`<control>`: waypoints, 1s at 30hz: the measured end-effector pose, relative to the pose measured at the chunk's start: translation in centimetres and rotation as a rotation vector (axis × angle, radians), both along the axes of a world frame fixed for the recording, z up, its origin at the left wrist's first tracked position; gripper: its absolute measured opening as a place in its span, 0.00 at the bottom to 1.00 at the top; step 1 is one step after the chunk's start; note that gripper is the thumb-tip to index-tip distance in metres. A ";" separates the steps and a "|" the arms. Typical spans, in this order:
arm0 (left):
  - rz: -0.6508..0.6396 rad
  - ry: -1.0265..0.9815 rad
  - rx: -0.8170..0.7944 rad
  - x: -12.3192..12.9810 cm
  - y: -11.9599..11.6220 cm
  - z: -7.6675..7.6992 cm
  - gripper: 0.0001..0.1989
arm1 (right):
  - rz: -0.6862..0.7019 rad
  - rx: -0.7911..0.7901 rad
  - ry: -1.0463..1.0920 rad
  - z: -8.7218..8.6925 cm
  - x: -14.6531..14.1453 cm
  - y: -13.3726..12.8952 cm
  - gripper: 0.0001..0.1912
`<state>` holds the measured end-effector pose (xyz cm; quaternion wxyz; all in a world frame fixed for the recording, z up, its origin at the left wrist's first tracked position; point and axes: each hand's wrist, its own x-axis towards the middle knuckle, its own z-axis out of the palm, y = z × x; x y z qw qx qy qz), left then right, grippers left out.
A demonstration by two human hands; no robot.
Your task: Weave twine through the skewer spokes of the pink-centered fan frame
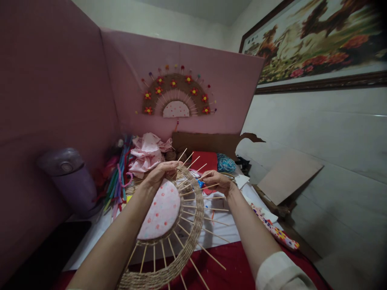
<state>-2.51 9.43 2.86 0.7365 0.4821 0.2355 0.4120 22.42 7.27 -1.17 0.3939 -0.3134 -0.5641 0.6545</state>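
Observation:
A half-round woven fan [198,213] of twisted straw cord on thin wooden sticks is held up over the table, tilted. Its inner half-disc [161,211] is covered in white cloth with pink-red dots. My left hand [160,174] is closed around the upper end of the fan, near where the half-disc and the woven band come close. At the band's outer side, my right hand [220,182] has its fingers pinched on one of the protruding wooden sticks; any cord in those fingers is too small to make out. Bare stick ends stick out past the band.
A similar finished fan [173,92] with red flowers hangs on the pink board. Behind my hands lie dotted pink cloth [148,151], pipe cleaners [121,177], red felt [204,161] and blue yarn [226,163]. A purple tumbler [69,181] stands left; flowered fabric [281,233] lies right.

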 end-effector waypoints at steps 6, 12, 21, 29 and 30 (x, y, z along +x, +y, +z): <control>-0.078 0.040 0.047 -0.1 0.4 0.0 0.15 | 0.000 -0.011 -0.042 0.4 0.0 -0.1 0.12; -0.033 0.063 0.044 -0.2 0.6 -0.3 0.14 | -0.017 -0.010 -0.058 0.6 0.0 -0.2 0.12; -0.066 -0.020 0.002 0.1 0.3 -0.2 0.13 | -0.088 -0.011 -0.107 0.5 -0.1 -0.2 0.13; -0.072 -0.012 0.080 0.0 0.5 -0.6 0.13 | -0.121 0.000 0.012 0.1 0.5 0.3 0.13; -0.074 -0.011 0.083 0.0 0.5 -0.6 0.13 | -0.136 0.005 0.039 0.1 0.7 0.4 0.14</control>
